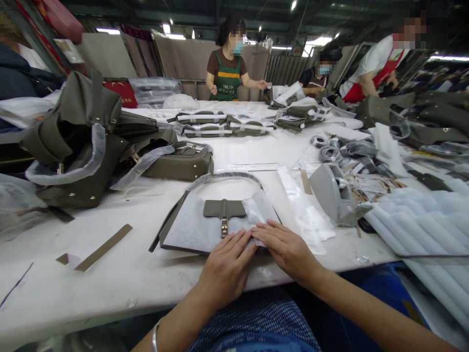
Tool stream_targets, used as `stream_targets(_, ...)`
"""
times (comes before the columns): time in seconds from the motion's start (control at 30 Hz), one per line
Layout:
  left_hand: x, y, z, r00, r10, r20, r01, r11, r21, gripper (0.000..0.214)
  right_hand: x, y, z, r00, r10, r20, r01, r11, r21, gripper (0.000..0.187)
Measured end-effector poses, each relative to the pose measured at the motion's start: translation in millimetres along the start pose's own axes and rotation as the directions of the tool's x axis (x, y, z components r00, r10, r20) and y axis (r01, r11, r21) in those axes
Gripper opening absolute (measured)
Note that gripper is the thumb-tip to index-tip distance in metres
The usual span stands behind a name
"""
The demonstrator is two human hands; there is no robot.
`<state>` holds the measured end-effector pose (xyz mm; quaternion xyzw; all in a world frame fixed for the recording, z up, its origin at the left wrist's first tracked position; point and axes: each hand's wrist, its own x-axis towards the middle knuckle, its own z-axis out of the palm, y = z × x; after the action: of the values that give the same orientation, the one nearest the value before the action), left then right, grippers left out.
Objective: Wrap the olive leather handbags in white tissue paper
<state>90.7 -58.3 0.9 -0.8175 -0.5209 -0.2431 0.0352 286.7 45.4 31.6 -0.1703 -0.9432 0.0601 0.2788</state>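
An olive-green handbag (205,225) lies flat on the white table (120,274) just in front of me, its face covered by a white protective sheet, with the flap and gold clasp (224,215) showing on top. My left hand (227,266) rests flat on the bag's near edge, fingers stretched out. My right hand (286,247) lies flat beside it on the sheet's right corner, fingers also extended. The bag's wrapped handle (227,177) arcs behind it.
A pile of olive bags (84,137) sits at the left. A grey tape dispenser (335,193) and white foam rolls (421,220) stand at the right. Wrapped bags (220,124) lie mid-table. Cardboard strips (102,248) lie near left. Three people work at the far side.
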Motion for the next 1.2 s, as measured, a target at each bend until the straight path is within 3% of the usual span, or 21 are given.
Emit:
stream_targets(0.2, 5, 6, -1.8, 0.980, -0.172, -0.095, 0.161, 0.980, -0.117, 0.057, -8, -19, 5, 0.996, -0.046, -0.071, 0.038, 0.993, -0.109, 0.036)
stream_targets(0.33, 4, 5, -2.2, 0.997, -0.070, -0.021, 0.069, 0.997, -0.044, 0.067, -3, -25, -12, 0.998, -0.049, -0.044, 0.048, 0.999, -0.016, 0.026)
stream_targets(0.47, 2, 3, -2.1, 0.999, -0.037, 0.019, 0.037, 0.999, 0.018, 0.068, 28, -2, -27, 0.998, 0.043, -0.047, -0.043, 0.999, -0.004, 0.028)
stream_targets(0.57, 1, 2, -1.9, 0.999, -0.021, 0.030, 0.019, 0.998, 0.054, 0.069, 58, 26, -18, 0.997, 0.032, 0.073, -0.025, 0.995, -0.092, 0.028)
stream_targets(0.7, 1, 1, -0.9, 0.999, -0.006, 0.044, 0.003, 0.997, 0.075, 0.068, 72, 46, 8, 0.943, 0.097, 0.318, -0.024, 0.974, -0.226, 0.039)
stream_targets(0.83, 1, -2, 0.1, 0.998, 0.019, 0.058, -0.023, 0.997, 0.067, 0.063, 67, 44, 20, 0.920, 0.229, 0.319, -0.106, 0.927, -0.361, 0.038)
stream_targets(0.9, 2, -4, 0.3, 0.997, 0.031, 0.066, -0.035, 0.998, 0.058, 0.062, 64, 42, 17, 0.912, 0.208, 0.353, -0.089, 0.942, -0.325, 0.033)
stream_targets(1.0, 3, -5, 0.6, 0.998, 0.034, 0.048, -0.036, 0.998, 0.046, 0.064, 52, 36, 4, 0.910, 0.109, 0.401, -0.069, 0.991, -0.111, 0.027)
stream_targets(1.1, 3, -5, 1.0, 0.999, 0.030, 0.018, -0.031, 0.999, 0.036, 0.065, 18, 21, -13, 0.971, 0.064, 0.232, -0.093, 0.989, 0.114, 0.028)
stream_targets(1.2, 3, -5, 1.0, 0.999, 0.037, 0.016, -0.037, 0.999, 0.019, 0.061, -29, -3, -23, 0.993, 0.108, -0.050, -0.100, 0.986, 0.135, 0.031)
